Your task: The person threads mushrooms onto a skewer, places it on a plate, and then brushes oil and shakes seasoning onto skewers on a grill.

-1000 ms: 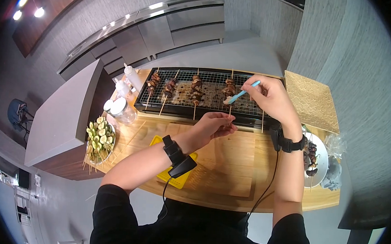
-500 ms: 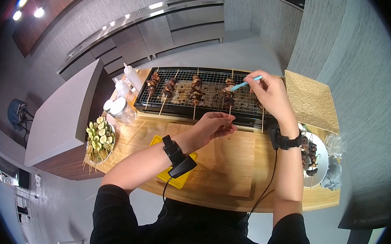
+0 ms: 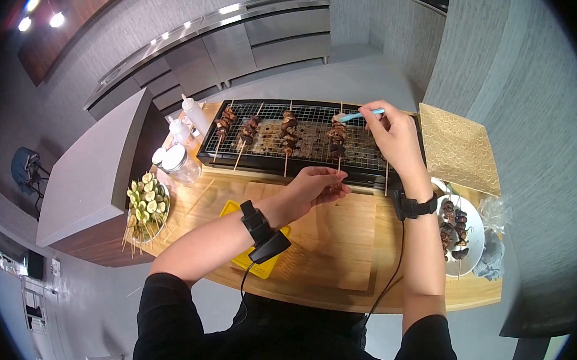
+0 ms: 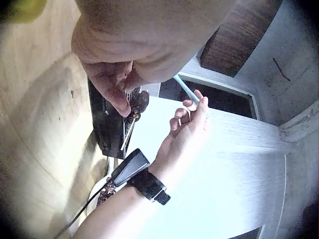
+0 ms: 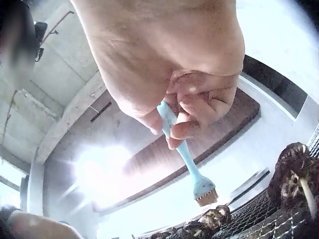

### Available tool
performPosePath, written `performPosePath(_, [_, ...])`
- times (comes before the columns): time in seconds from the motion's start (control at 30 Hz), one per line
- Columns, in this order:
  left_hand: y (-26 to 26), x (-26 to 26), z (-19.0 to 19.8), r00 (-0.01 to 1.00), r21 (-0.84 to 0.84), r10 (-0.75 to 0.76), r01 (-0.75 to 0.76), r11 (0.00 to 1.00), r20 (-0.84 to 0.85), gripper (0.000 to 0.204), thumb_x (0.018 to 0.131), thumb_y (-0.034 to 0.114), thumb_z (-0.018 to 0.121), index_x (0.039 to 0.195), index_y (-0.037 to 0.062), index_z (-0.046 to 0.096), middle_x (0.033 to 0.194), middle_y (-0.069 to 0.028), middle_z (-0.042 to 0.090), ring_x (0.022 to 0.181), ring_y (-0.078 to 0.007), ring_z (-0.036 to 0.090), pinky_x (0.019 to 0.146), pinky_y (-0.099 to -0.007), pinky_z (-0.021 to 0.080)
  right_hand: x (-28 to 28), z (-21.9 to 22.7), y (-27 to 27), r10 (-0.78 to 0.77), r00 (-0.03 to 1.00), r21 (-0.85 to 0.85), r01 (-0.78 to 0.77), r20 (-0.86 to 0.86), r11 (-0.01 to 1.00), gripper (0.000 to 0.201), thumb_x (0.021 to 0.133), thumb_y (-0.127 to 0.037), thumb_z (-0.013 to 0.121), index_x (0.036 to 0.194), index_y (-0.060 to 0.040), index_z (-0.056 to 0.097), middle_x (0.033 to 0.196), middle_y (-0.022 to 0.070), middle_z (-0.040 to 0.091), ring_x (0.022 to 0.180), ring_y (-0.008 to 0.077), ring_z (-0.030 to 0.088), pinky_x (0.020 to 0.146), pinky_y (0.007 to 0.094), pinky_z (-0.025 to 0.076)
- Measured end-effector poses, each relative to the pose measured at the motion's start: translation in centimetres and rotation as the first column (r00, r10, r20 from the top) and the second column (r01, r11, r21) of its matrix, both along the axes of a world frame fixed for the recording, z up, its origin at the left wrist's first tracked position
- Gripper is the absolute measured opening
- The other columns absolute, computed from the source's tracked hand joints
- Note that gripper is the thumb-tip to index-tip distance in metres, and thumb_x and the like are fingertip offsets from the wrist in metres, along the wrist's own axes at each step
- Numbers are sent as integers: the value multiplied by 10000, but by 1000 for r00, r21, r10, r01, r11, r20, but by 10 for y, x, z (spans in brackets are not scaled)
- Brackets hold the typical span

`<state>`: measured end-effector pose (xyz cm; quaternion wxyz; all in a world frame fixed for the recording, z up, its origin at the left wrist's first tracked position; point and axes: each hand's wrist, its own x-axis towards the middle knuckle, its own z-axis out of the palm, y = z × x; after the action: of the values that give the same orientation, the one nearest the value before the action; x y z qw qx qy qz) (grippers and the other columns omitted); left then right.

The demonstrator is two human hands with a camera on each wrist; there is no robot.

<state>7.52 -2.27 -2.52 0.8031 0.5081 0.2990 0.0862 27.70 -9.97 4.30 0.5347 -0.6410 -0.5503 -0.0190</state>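
Observation:
My right hand [image 3: 395,134] pinches a light blue basting brush [image 3: 365,114] by its handle, above the grill [image 3: 310,163]. In the right wrist view the brush's bristles [image 5: 207,198] point down, close over browned chunks. From the head, they overlap the far end of a skewer of dark browned chunks [image 3: 336,138]. My left hand [image 3: 316,185] pinches that skewer's bare near end in front of the grill edge. Several other loaded skewers [image 3: 289,132] lie across the wire rack; one at the right is partly hidden by my right arm.
Left of the grill stand squeeze bottles [image 3: 196,115], a lidded jar [image 3: 181,162] and a plate of sliced green skewers [image 3: 147,203]. A yellow tray [image 3: 266,265] is under my left arm, beside a wooden board [image 3: 337,250]. At right are a white plate [image 3: 473,250] of skewers and a gold board [image 3: 461,148].
My right hand has moved the brush away from me, from the near end of the skewer's chunks to the far end. My left hand keeps its place on the stick.

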Motion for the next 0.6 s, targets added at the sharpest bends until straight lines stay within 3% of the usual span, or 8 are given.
performPosePath(0.4, [-2, 1, -1, 1000, 0, -1, 1, 1000, 2, 231, 1059, 231, 625, 1190, 43, 656, 1019, -69, 727, 902, -114, 690, 821, -231, 577, -9, 15, -10, -17, 997, -54, 21, 80, 998, 170, 960, -208, 714, 962, -39, 736, 611, 70, 608, 493, 150, 510, 497, 323, 373])
performPosePath(0.6, [-4, 1, 0, 1000, -13, 0, 0, 1000, -1, 234, 1056, 233, 630, 1194, 45, 653, 1021, -63, 725, 909, -114, 690, 825, -229, 575, -10, 13, -11, 100, 994, -25, -99, 37, 995, 138, 959, -173, 710, 941, -39, 736, 567, 30, 558, 473, 99, 459, 485, 289, 341])
